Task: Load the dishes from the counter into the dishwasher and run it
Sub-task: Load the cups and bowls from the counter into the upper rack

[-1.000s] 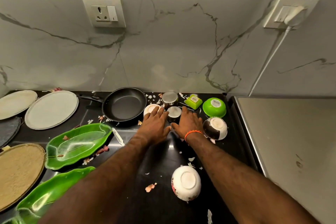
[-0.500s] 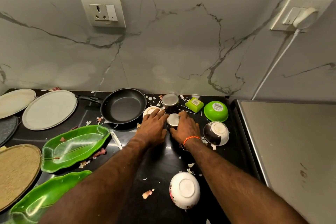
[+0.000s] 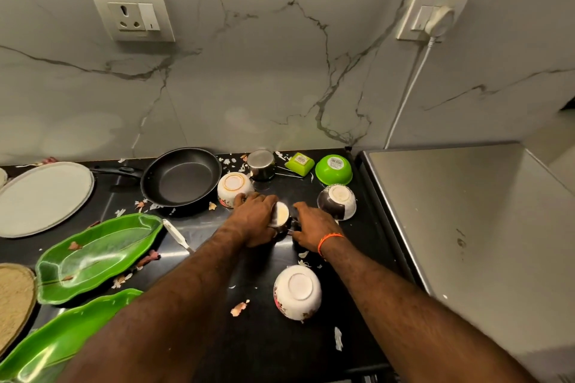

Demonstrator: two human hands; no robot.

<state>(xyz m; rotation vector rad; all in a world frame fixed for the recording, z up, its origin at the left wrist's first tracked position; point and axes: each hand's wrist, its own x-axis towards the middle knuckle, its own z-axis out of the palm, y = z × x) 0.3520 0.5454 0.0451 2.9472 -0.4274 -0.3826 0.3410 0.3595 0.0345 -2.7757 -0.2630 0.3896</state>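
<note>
Both hands drawn nearer, left hand [image 3: 253, 221], right hand [image 3: 312, 225], steel cup [image 3: 280, 216] mostly hidden

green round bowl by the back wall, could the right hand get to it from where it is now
Probably yes. The right hand is gripping a small steel cup with the left hand, so it must let go first. The black counter between it and the green round bowl looks bare; the dark bowl sits slightly aside.

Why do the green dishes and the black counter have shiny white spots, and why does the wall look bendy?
Head view: light from above glares off the glossy green leaf dish and the black counter; the wide-angle lens bends the wall socket and counter edges; the arms near the bottom look stretched and slightly soft.
</note>
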